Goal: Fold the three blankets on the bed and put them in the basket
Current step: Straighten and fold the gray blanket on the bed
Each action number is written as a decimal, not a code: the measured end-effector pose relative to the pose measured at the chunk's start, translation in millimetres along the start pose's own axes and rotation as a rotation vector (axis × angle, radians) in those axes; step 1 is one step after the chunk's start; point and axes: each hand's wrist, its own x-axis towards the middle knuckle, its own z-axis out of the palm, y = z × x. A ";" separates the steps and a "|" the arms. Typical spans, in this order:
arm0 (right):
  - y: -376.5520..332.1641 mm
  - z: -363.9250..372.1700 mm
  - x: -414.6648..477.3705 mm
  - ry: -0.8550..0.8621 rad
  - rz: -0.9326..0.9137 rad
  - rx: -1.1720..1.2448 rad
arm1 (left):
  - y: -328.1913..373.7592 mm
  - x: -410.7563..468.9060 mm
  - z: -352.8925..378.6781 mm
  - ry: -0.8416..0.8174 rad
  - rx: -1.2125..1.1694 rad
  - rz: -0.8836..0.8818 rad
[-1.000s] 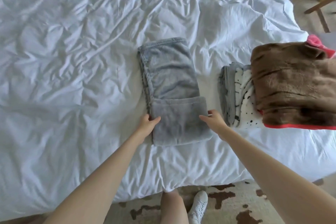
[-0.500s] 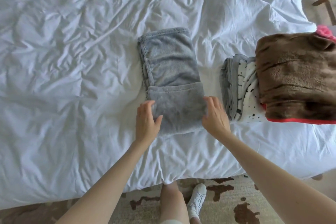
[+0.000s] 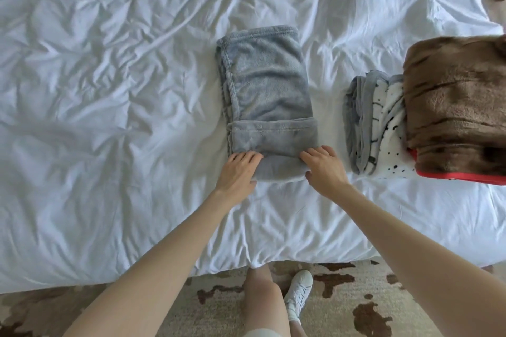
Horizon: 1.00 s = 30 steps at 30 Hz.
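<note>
Grey blanket point(image 3: 267, 96) on the white bed point(image 3: 109, 117), near end folded up. Left hand point(image 3: 238, 171) and right hand point(image 3: 323, 169) gripped that roll at its corners. To the right, brown blanket point(image 3: 457, 101) stacked atop spotted white blanket point(image 3: 383, 128).

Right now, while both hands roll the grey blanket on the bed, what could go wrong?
1. The left hand and right hand hold only the near fold of the grey blanket; its left edge already looks uneven, so the roll may come out crooked or slip open.
2. The brown blanket lies on the spotted blanket close by on the right; a wide right-arm move might knock that stack.
3. No basket is in view, so carrying could loosen the folds.
</note>
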 end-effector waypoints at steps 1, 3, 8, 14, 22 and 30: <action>1.2 -8.0 3.5 0.001 0.042 0.064 | -4.2 3.3 -9.4 0.006 -0.073 -0.021; 4.4 -26.3 10.7 0.020 0.130 0.219 | -13.6 11.6 -32.0 -0.054 -0.223 -0.070; 16.5 -74.4 47.0 -0.019 0.350 0.602 | -41.3 47.0 -92.5 -0.173 -0.479 -0.177; 32.5 -118.1 122.2 0.053 0.541 1.048 | -80.0 103.9 -144.5 -0.068 -0.817 -0.380; 54.3 -150.3 222.2 0.108 0.630 1.459 | -128.2 190.9 -163.8 0.312 -1.136 -0.651; 47.5 -110.5 225.5 0.004 0.675 1.317 | -138.7 216.3 -128.3 0.313 -1.076 -0.640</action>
